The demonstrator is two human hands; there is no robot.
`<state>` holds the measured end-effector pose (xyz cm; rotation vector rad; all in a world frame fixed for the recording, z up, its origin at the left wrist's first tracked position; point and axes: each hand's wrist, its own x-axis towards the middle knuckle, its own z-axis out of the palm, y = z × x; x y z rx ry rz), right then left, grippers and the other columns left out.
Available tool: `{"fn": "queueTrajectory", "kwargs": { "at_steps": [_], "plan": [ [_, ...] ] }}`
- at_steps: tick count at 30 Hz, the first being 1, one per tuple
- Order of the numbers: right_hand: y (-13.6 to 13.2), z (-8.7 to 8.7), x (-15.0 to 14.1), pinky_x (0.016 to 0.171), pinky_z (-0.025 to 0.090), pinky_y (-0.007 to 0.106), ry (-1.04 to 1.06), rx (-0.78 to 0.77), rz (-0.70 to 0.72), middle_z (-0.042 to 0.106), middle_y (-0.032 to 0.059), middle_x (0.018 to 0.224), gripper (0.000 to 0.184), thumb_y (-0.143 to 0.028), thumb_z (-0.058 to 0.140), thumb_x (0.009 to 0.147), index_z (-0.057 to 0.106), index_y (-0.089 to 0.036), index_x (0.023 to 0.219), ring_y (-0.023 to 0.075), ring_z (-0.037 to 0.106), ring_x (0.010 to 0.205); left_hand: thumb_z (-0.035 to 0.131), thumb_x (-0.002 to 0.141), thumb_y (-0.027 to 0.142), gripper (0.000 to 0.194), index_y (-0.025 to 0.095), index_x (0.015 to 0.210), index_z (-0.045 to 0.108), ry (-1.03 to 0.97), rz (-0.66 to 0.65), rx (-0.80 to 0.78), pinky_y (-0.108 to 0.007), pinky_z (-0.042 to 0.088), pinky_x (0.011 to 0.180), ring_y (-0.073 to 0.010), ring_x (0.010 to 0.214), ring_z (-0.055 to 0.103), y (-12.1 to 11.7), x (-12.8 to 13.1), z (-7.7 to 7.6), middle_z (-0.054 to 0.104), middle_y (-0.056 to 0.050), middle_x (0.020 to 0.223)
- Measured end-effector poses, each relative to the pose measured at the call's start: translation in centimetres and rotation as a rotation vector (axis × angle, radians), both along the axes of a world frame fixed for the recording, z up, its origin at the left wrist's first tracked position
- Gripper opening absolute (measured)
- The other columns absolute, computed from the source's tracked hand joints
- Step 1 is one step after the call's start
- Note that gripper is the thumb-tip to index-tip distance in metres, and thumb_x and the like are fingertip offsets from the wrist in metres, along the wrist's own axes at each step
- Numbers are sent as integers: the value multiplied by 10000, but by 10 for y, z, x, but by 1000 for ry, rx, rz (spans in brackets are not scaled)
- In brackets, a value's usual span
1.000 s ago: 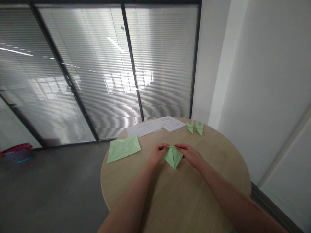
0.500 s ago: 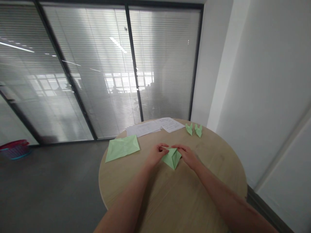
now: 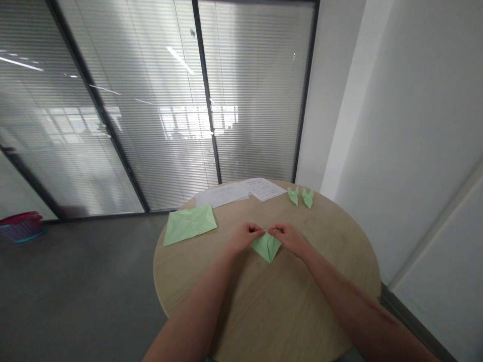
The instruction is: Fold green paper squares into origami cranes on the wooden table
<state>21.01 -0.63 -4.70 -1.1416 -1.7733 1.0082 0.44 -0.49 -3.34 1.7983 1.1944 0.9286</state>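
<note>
A folded piece of green paper (image 3: 267,247) lies on the round wooden table (image 3: 271,311), its point toward me and a crease down its middle. My left hand (image 3: 245,236) pinches the paper's upper left edge between thumb and fingers. On the other side, my right hand (image 3: 289,237) is closed on the upper right edge. The fingertips of both hands almost meet at the top of the paper and hide that edge. Two small folded green paper figures (image 3: 293,196) stand beyond my right hand near the far rim.
Flat green sheets (image 3: 190,224) lie at the table's left. White printed papers (image 3: 222,195) are spread along the far side. A glass partition with blinds (image 3: 256,100) stands behind, a white wall (image 3: 422,125) to the right. A red and blue basket (image 3: 22,227) sits on the floor at left.
My right fingers have shifted left along the paper's top edge, closer to my left fingertips. The two flaps beside the middle crease now look flatter and more even. The view has tilted slightly down.
</note>
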Motion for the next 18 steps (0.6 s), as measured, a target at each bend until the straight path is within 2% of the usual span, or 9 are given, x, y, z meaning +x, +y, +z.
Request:
{"fn": "queueTrajectory", "kwargs": {
  "at_steps": [9,14,18],
  "plan": [
    [-1,-1,1,612,370,213,47,-21,23,652,56,761,554,-633,573,818,719,-98,809,114,518,661,679,723,574,435,141,710,718,41,68,-17,-267,325,547,-132,570,467,-1,-4,5,558,10,589],
    [6,-7,4,631,408,222,107,-16,-35,684,68,816,544,-640,590,812,743,-120,864,136,562,692,637,742,612,453,169,651,630,-37,115,-103,-264,393,524,-145,548,496,1,-2,4,510,15,565],
    [7,-11,3,614,446,223,182,-103,-19,690,66,802,512,-632,604,809,726,-138,863,143,586,682,615,777,585,433,175,638,620,-7,160,0,-253,351,504,-142,542,472,4,-3,1,504,18,554]
  ]
}}
